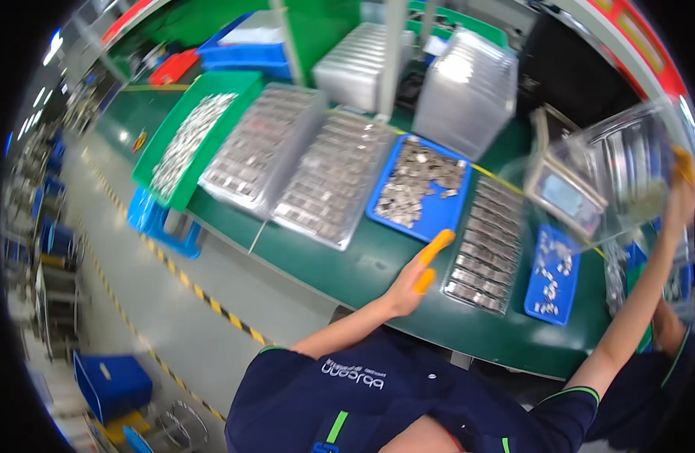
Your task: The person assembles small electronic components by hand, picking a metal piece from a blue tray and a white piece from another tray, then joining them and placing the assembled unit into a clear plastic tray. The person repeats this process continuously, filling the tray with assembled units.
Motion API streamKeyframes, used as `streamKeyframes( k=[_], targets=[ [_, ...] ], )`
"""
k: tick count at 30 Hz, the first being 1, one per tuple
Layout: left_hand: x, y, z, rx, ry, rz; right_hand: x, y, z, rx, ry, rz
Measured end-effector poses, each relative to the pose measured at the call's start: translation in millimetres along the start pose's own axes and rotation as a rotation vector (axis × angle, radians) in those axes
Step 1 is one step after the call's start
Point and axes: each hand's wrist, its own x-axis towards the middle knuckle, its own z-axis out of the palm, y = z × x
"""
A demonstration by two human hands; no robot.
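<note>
My left hand (417,278), with orange covers on its fingertips, is over the green table's front. Its thumb and fingers are apart, with nothing between them. It is beside the lower edge of a blue tray (447,219) of small metal parts and left of a clear tray (485,245) with rows of metal parts. Raised at the far right, my right hand (683,177) also wears orange fingertip covers. It grips the edge of a clear plastic tray (627,181), which is tilted and blurred. Under that tray stands a small scale (565,198).
Two stacks of filled clear trays (334,181) and a green bin (249,89) of metal pieces line the left. Tall stacks of clear trays (468,90) stand behind. A small blue tray (540,302) holds loose parts. Another person's arm (668,328) shows at right.
</note>
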Motion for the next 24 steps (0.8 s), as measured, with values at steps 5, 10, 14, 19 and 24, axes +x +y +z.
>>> streamKeyframes(
  k=[5,10,14,19,24],
  targets=[
    [1.4,39.2,23.4,-0.841,-0.133,-0.32,-82.6,-8.8,95.0,0.081,-0.566,0.419],
    [-18.7,27.0,29.3,-0.643,-0.261,-0.451,-135.8,-26.7,158.3,-0.145,-0.778,0.343],
    [-29.8,15.0,30.7,-0.462,-0.079,-0.522,-160.1,-29.3,199.0,-0.245,-0.804,0.175],
    [-27.1,7.4,29.5,-0.452,0.053,-0.617,-184.8,-33.2,219.5,-0.232,-0.893,0.154],
    [-21.9,9.7,30.1,-0.454,0.089,-0.663,-205.6,-30.4,232.1,-0.217,-0.852,0.12]
  ],
)
